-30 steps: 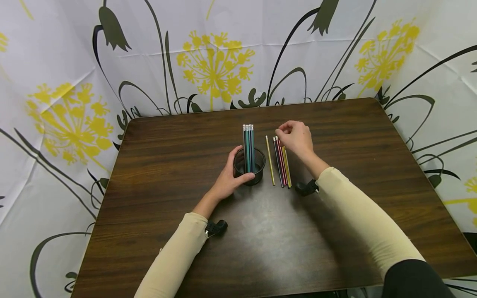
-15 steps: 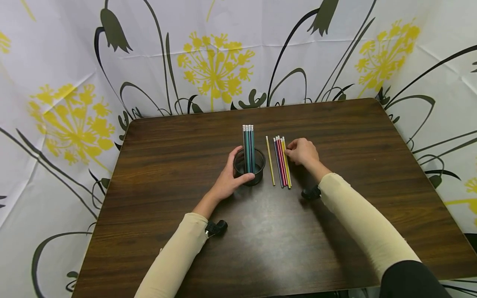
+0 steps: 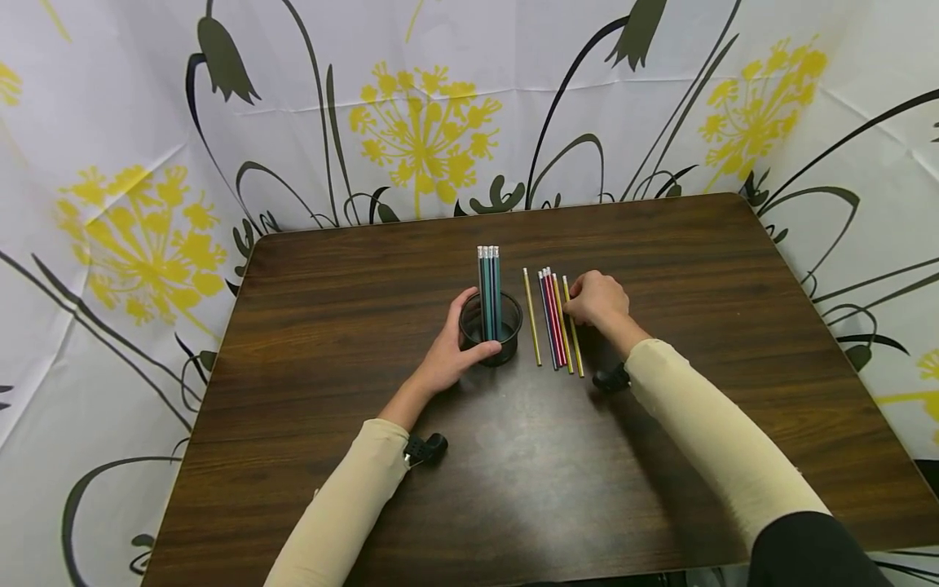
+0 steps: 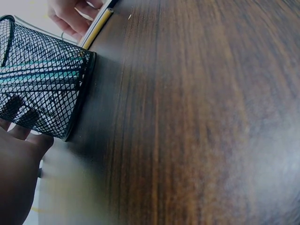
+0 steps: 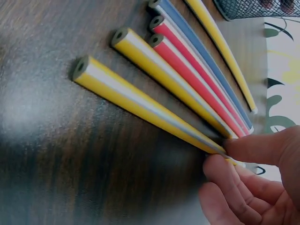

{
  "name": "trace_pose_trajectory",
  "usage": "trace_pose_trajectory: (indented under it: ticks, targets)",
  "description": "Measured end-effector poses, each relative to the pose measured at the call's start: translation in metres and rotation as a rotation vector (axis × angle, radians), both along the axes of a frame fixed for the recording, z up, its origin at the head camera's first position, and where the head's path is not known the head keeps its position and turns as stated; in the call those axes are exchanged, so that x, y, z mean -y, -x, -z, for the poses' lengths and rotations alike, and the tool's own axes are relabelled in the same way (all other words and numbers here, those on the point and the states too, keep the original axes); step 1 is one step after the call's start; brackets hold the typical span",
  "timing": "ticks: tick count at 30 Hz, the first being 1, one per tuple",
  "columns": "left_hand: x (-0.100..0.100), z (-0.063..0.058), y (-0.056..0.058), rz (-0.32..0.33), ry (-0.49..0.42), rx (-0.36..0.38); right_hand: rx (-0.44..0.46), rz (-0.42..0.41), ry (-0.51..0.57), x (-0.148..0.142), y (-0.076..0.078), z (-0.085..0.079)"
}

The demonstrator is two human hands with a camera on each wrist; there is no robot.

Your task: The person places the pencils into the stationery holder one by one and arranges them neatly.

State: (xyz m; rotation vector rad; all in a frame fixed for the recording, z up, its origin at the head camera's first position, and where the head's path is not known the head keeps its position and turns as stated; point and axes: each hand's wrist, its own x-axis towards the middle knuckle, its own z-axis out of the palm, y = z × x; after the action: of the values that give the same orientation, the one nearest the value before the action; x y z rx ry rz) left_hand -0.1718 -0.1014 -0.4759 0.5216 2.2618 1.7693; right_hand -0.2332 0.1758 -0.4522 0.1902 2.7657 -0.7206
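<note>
My left hand [image 3: 446, 350] is wrapped around a black wire-mesh pencil cup [image 4: 47, 98]. Several teal and dark pencils [image 3: 489, 285] with white eraser ends stand upright in it. To the right, my right hand [image 3: 600, 300] pinches a yellow pencil [image 5: 145, 105] between thumb and fingers near its eraser end. That pencil lies at the right of a row, a little apart from another yellow pencil [image 5: 164, 72]. Beside this one lie two red pencils [image 5: 192, 68] and a dark blue pencil [image 5: 183, 30]. Nearer the cup is a separate yellow pencil [image 3: 532, 318].
Everything rests on a dark wood-grain table [image 3: 330, 326]. Behind it hangs a white curtain [image 3: 293, 122] with yellow and grey-green flowers.
My right hand came down and toward me from above the pencils' eraser ends to their right side. It now pinches the rightmost yellow pencil, which has shifted right from the row. The left hand stays put.
</note>
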Motion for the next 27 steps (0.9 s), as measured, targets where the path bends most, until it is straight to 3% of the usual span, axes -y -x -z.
trace_pose_trajectory:
  ticks: [4, 8, 15, 22, 27]
  targets:
    - [0.0, 0.0, 0.0, 0.006, -0.001, -0.004, 0.002, 0.013, 0.018, -0.003, 0.001, -0.004]
    - [0.0, 0.001, -0.001, 0.001, 0.006, -0.011, -0.054, 0.039, 0.052, -0.005, 0.002, -0.019]
    - [-0.001, -0.001, 0.0, 0.003, 0.004, -0.015, -0.305, 0.062, 0.205, 0.001, 0.001, -0.063]
    - [-0.001, 0.0, 0.0, -0.005, 0.007, -0.007, -0.56, 0.052, 0.494, 0.022, -0.009, -0.104]
    - [-0.003, -0.024, -0.008, 0.027, -0.022, 0.017, -0.662, -0.043, 0.654, 0.041, -0.022, -0.117]
